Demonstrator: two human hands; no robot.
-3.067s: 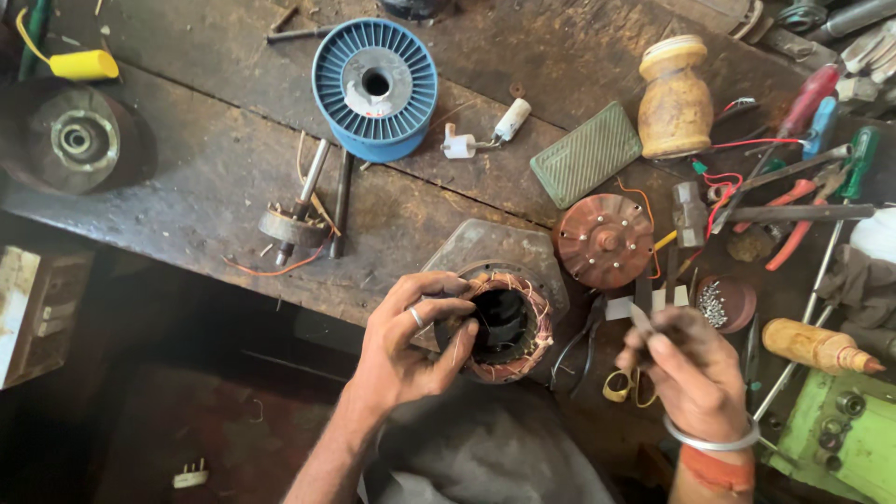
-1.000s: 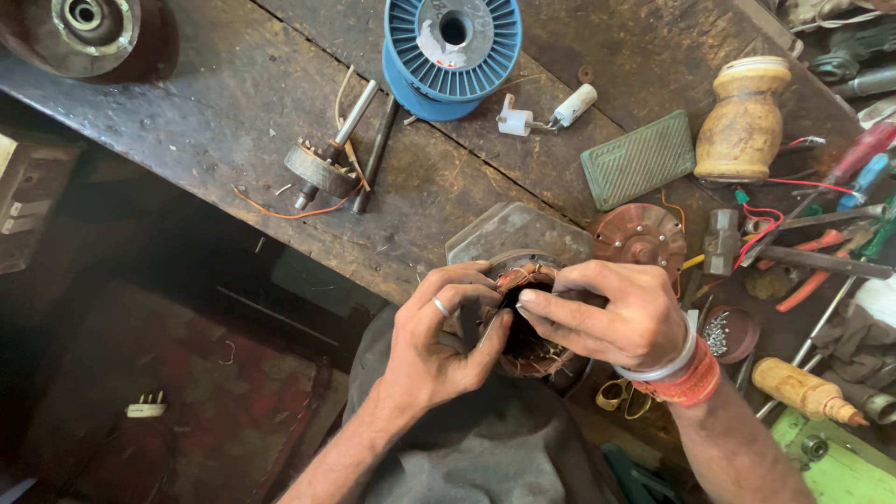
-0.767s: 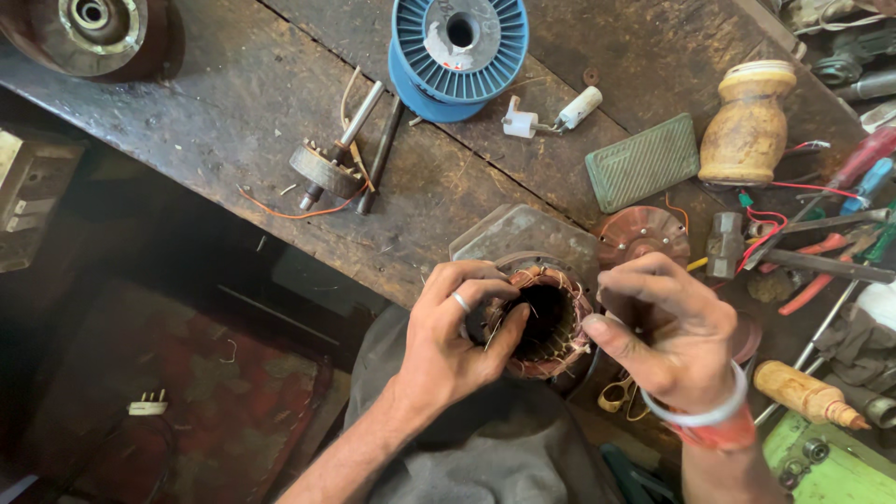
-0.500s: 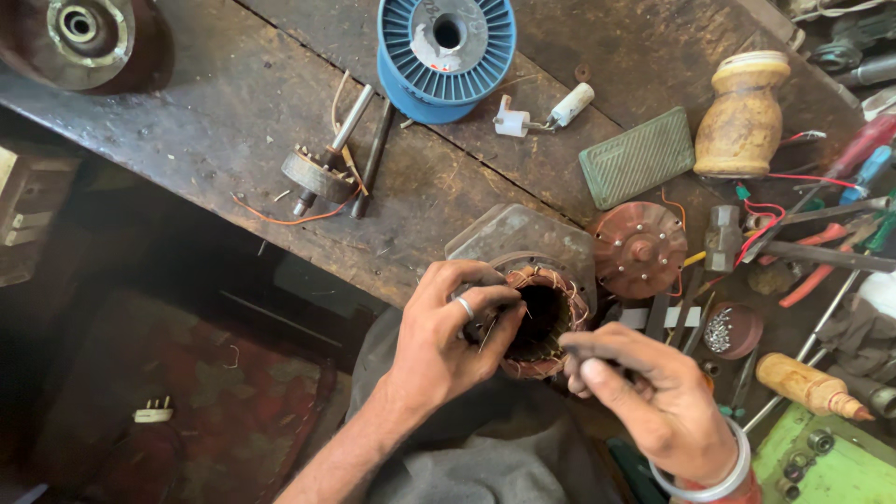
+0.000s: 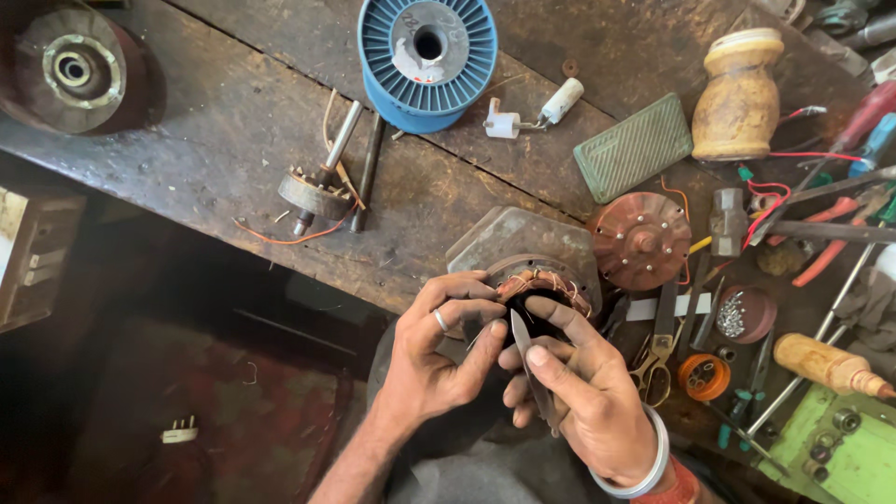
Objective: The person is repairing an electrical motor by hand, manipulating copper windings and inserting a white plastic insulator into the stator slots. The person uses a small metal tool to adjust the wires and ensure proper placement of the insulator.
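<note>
A round motor stator (image 5: 546,280) with copper windings rests at the near edge of the wooden workbench (image 5: 205,159). My left hand (image 5: 434,359), a ring on one finger, grips its near left side. My right hand (image 5: 583,397), with a white bangle at the wrist, holds a thin flat grey strip (image 5: 527,359) pinched between thumb and fingers. The strip's pointed tip is against the stator's near rim. Both hands meet over the stator and hide its lower half.
A blue wire spool (image 5: 427,56) stands at the back. A small rotor with shaft (image 5: 317,191) lies to the left, a round reddish motor cover (image 5: 642,238) to the right. A wooden mallet head (image 5: 739,93), green ribbed pad (image 5: 635,147), screwdrivers, scissors and a green machine (image 5: 835,448) crowd the right.
My right hand went from inside the stator out to the right, then came back holding the thin strip against the stator's near rim. My left hand kept its grip.
</note>
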